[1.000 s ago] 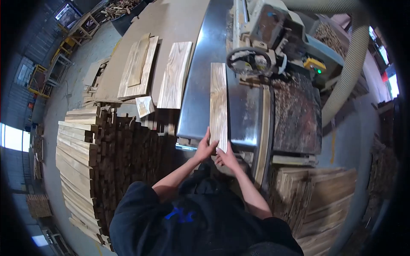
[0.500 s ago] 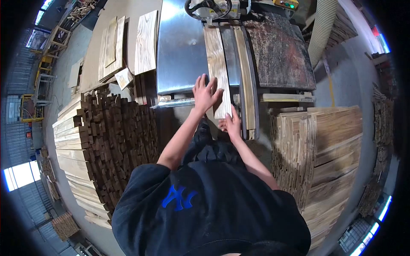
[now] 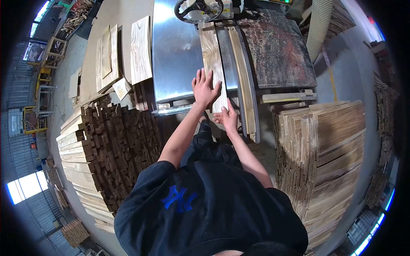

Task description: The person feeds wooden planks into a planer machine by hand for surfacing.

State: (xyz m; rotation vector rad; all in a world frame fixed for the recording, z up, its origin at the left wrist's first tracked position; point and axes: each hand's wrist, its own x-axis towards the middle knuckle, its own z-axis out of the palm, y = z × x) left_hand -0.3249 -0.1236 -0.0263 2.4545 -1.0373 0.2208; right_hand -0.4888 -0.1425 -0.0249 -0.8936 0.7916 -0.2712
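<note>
A long, narrow wooden board point(image 3: 210, 47) lies lengthwise on the shiny metal machine table point(image 3: 174, 55), its far end under the machine's front and its near end past the table edge. My left hand point(image 3: 206, 88) rests on the board's left side near that end, fingers spread. At the near right corner, my right hand point(image 3: 228, 120) grips the board between thumb and fingers. To the right of the board runs a long guide fence with a wooden strip point(image 3: 242, 72) along it.
A black handwheel point(image 3: 198, 9) sits on the machine ahead. Loose boards point(image 3: 141, 49) lie on a side table at left. Stacked wood strips point(image 3: 115, 145) stand to my left, stacked panels point(image 3: 337, 132) to my right. A ribbed hose point(image 3: 319, 30) hangs at far right.
The board has slid forward over the table, toward the machine. Both hands have moved forward with it, and the whole view has shifted slightly.
</note>
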